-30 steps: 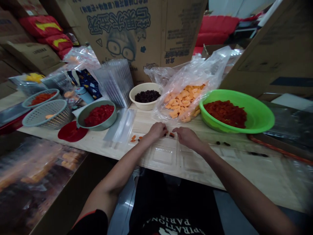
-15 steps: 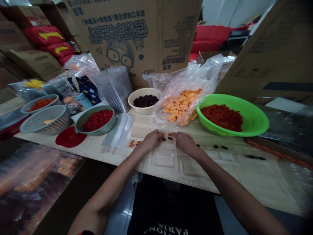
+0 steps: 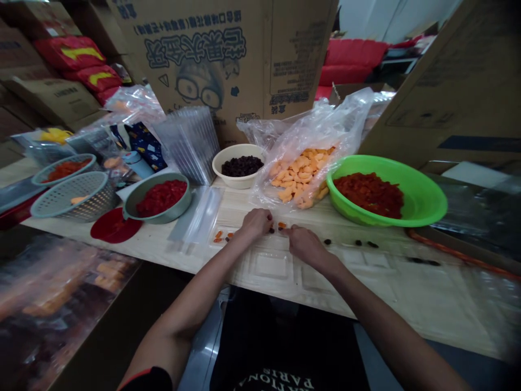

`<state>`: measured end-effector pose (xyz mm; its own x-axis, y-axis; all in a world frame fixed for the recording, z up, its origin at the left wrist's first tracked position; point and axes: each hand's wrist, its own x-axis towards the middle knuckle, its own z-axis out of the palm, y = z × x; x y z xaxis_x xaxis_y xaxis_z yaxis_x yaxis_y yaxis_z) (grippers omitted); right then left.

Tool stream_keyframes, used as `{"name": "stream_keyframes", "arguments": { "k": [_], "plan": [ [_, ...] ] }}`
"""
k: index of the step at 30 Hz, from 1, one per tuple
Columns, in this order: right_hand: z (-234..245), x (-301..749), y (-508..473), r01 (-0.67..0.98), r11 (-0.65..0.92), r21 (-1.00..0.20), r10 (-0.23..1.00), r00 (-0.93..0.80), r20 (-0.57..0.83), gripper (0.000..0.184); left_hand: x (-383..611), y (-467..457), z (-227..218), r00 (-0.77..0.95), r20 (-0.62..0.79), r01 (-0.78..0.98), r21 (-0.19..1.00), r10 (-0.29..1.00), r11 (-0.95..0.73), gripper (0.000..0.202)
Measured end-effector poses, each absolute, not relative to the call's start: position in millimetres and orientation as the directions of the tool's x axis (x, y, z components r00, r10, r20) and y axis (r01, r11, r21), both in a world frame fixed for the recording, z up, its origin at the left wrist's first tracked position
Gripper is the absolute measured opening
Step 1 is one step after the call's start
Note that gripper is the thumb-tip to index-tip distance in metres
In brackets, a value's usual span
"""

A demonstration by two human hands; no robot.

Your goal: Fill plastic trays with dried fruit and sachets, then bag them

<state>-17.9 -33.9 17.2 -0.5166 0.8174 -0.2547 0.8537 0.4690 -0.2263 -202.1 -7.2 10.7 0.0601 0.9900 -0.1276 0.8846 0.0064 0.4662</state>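
My left hand [image 3: 257, 224] is closed over the row of clear plastic trays, its fingertips bunched beside a small dark dried-fruit piece [image 3: 271, 231]. Whatever it may pinch is hidden. Just to the right, my right hand [image 3: 306, 245] has its index fingertip at another dark piece [image 3: 280, 228], with the other fingers curled under. An orange piece [image 3: 281, 224] lies between the two hands. Further left in the row are more orange pieces [image 3: 218, 236]. Single dark pieces [image 3: 328, 241] lie in the trays to the right. A tray in front [image 3: 272, 266] holds nothing.
Behind the trays stand a cream bowl [image 3: 217, 169] of dark dried fruit, a plastic bag [image 3: 345, 117] of orange pieces and a green basin [image 3: 427, 195] of red-orange pieces. Leftward are a grey-green bowl [image 3: 181, 209] of red pieces, flat clear bags [image 3: 195, 222] and a basket [image 3: 87, 203].
My right hand has shifted slightly down and right, uncovering more of the orange and dark pieces. My left hand has risen slightly. The view has tilted a little.
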Motion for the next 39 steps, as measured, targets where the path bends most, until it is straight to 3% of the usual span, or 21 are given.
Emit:
{"name": "stream_keyframes", "arguments": {
  "k": [10,14,17,20,22,25,29,31,34,39],
  "plan": [
    [11,-13,-42,0.827,0.519,-0.215,0.792,-0.56,-0.241,0.049,-200,-10,2,0.102,-0.057,0.858,0.51,0.993,-0.059,0.011],
    [6,-7,-35,0.816,0.489,-0.309,0.811,-0.555,-0.185,0.046,-209,-15,-2,0.075,-0.061,0.821,0.57,0.995,-0.027,0.013],
    [1,-3,-24,0.788,0.434,-0.436,0.857,-0.511,-0.07,0.043,-228,-21,-1,-0.043,0.001,0.743,0.669,0.999,0.031,0.019],
    [1,-3,-13,0.636,0.202,-0.745,0.913,-0.397,-0.091,0.031,-246,-30,0,-0.194,-0.021,0.578,0.805,0.981,0.132,0.026],
    [4,-4,-9,0.366,-0.09,-0.926,0.897,-0.374,-0.235,0.027,-253,-38,2,-0.235,-0.107,0.392,0.899,0.966,0.195,0.027],
    [11,-4,-5,-0.001,-0.402,-0.916,0.822,-0.442,-0.36,0.023,-257,-48,6,-0.191,-0.231,0.097,0.963,0.954,0.252,0.017],
    [17,6,-5,-0.072,-0.473,-0.878,0.803,-0.445,-0.396,0.027,-256,-54,10,-0.071,-0.305,-0.061,0.952,0.95,0.301,0.018],
    [18,17,-5,-0.034,-0.505,-0.862,0.784,-0.436,-0.442,0.021,-253,-53,8,-0.092,-0.275,-0.009,0.961,0.957,0.276,0.015],
    [19,37,-1,0.013,-0.52,-0.854,0.788,-0.379,-0.486,0.018,-245,-52,1,-0.136,-0.093,0.267,0.955,0.986,0.127,0.008],
    [19,66,5,0.129,-0.319,-0.939,0.89,-0.299,-0.344,0.029,-234,-56,-16,0.097,0.148,0.702,0.691,0.984,-0.173,0.01]
  ]
}}
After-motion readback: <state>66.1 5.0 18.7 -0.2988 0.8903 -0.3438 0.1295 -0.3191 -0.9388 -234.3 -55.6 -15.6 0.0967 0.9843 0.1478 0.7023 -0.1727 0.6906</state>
